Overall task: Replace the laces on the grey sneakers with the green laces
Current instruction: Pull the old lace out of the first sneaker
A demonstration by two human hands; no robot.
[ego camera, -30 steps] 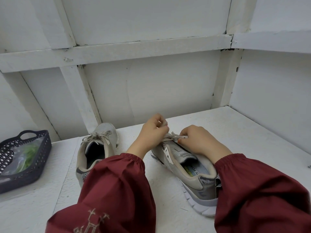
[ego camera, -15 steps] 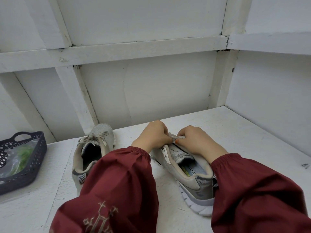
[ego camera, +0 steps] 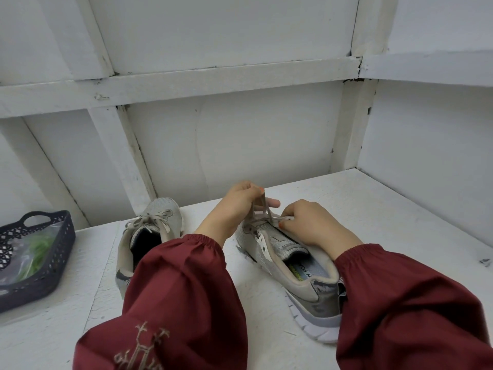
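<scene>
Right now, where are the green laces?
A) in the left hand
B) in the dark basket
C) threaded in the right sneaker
B: the green laces sit in a clear bag inside the dark basket; the left hand pinches a beige lace.

Around the right-hand sneaker (ego camera: pixel 280 252): bare tabletop (ego camera: pixel 394 209) at 3 o'clock; laced sneaker (ego camera: pixel 160 222) and plastic basket (ego camera: pixel 57 260) at 9; wall (ego camera: pixel 253 142) at 12.
</scene>
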